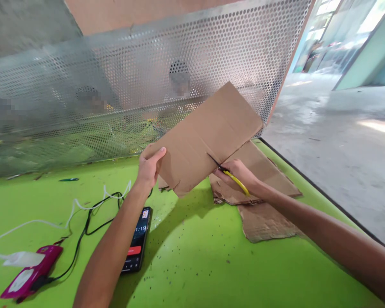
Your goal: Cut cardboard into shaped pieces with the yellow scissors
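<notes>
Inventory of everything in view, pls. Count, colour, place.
Cardboard sheet: one, brown, held above table
Scissors: one, yellow handle, at sheet's lower edge
Cardboard pieces: at least two, brown, table right
Phone: one, black, beside left forearm
Power strip: one, magenta, lower left
Charger: one, white, on strip
Cables: white and black, table left, count unclear
Slim object: one, dark green, near panel
Specks: many, dark, across table
Table: one, green, foreground
Perforated panel: one, silvery, behind table
Floor: grey, right
Left hand: one, bare, gripping sheet's left end
Right hand: one, bare, on scissors
</notes>
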`<state>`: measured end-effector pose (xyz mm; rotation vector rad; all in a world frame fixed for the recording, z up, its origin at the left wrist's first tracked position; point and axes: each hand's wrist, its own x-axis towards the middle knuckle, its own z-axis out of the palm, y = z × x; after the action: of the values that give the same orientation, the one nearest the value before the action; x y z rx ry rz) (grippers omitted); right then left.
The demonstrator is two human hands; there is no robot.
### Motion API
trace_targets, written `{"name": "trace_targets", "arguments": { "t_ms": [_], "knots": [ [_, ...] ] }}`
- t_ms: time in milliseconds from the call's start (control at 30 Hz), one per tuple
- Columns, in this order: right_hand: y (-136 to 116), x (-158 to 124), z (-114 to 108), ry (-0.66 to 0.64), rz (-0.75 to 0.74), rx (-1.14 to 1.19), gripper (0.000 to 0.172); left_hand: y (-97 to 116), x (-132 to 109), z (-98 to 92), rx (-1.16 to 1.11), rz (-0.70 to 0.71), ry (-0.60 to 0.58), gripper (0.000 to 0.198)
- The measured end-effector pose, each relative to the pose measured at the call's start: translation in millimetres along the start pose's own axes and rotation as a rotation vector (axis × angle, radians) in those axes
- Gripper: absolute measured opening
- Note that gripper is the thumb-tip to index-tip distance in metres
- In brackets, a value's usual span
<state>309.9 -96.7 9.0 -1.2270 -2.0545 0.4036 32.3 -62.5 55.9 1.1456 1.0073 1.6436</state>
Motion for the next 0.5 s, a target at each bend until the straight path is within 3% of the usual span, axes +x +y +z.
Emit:
{"name": "trace_targets", "arguments": {
  "t_ms": [100,233,367,500],
  "knots": [
    [2,4,-15,-0.066,-0.066,0.019,0.037,21,6,-18.8,0.104,-0.104,-0.147,0.036],
    [-1,2,-27,-0.346,-0.32,0.018,0.039,35,7,-32.8,0.198,-0.266,-0.317,0.047],
    [-10,-5,-23,-0.445,-0.383,-0.018,0.033,30,-2,-21.6,0.23,-0.234,-0.428,0.046],
    [-13,-6,-20,-0.475,-0.36,-0.025,0.024,26,-9,-10.5,0.258,-0.161,-0.408,0.041]
  ]
}}
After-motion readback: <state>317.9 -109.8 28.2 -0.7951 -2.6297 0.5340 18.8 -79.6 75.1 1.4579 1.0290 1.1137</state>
